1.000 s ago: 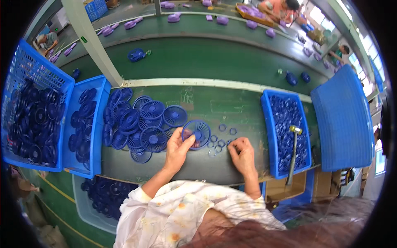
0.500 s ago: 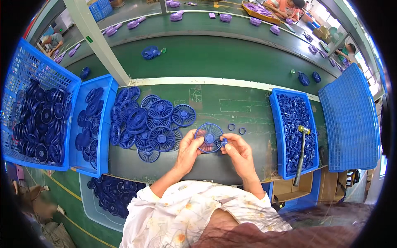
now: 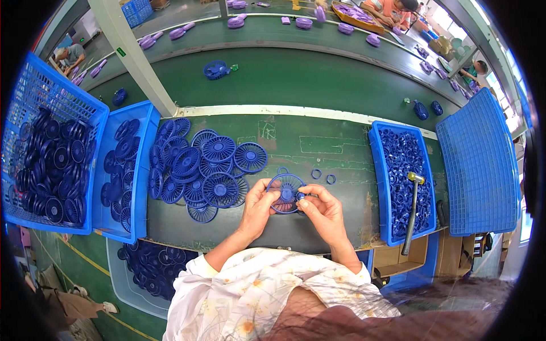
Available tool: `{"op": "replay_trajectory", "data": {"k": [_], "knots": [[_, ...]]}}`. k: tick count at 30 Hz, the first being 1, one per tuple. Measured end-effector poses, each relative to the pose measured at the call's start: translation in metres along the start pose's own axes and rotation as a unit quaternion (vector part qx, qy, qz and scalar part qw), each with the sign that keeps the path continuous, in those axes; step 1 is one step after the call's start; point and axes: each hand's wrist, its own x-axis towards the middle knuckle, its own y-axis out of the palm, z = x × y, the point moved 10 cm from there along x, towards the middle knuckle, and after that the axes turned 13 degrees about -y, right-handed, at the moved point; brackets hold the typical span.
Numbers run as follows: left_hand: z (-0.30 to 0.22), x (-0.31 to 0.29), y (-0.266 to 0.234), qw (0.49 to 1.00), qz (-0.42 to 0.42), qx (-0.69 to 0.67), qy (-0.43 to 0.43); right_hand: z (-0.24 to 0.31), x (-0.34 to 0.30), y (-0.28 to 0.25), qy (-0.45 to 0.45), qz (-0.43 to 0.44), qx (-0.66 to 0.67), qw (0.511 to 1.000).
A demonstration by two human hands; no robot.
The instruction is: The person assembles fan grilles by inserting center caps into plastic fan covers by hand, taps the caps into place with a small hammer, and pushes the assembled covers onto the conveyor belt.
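My left hand (image 3: 257, 211) is closed on the left rim of a round blue fan grille (image 3: 286, 187), which is tilted up above the bench. My right hand (image 3: 325, 215) pinches a small blue part (image 3: 300, 196) against the grille's lower right side; the fingers partly cover it, and its exact shape is hard to see. Just beyond the grille lies a small blue ring (image 3: 282, 170). Two more rings, one (image 3: 316, 174) and another (image 3: 331, 179), lie to the right. A heap of similar blue grilles (image 3: 219, 149) spreads over the bench at the left.
Blue bins with grilles stand at left, a shallow tray (image 3: 101, 213) and a taller basket (image 3: 60, 79). A blue tray (image 3: 382, 190) of small rings stands right, with a hammer (image 3: 413, 210) across it. Beyond the bench runs a green conveyor (image 3: 273, 79) carrying blue fan pieces; people work farther off.
My right hand has brought the small blue part leftward, from the grille's right edge onto its lower right side. Blue pieces on the near conveyor have shifted right, purple ones behind slightly left.
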Motion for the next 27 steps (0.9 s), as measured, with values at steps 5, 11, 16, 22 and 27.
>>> {"op": "replay_trajectory", "data": {"k": [5,11,16,22,27], "knots": [[0.003,0.003,0.003,1.0,0.011,-0.022,-0.011,0.003,0.003,-0.002,-0.027,-0.01,-0.04,0.999],[0.005,0.001,0.004,1.0,0.013,-0.01,-0.009,0.039,0.016,0.022,-0.146,0.052,-0.292,0.944],[0.006,-0.001,0.009,0.999,0.032,-0.013,0.014,0.047,0.016,0.029,-0.238,0.062,-0.443,0.862],[0.011,0.0,0.012,0.999,0.043,0.005,0.019,0.043,0.015,0.025,-0.192,0.053,-0.457,0.867],[0.008,0.001,0.009,0.999,0.042,0.001,0.014,0.042,0.013,0.031,-0.253,0.066,-0.461,0.848]]}}
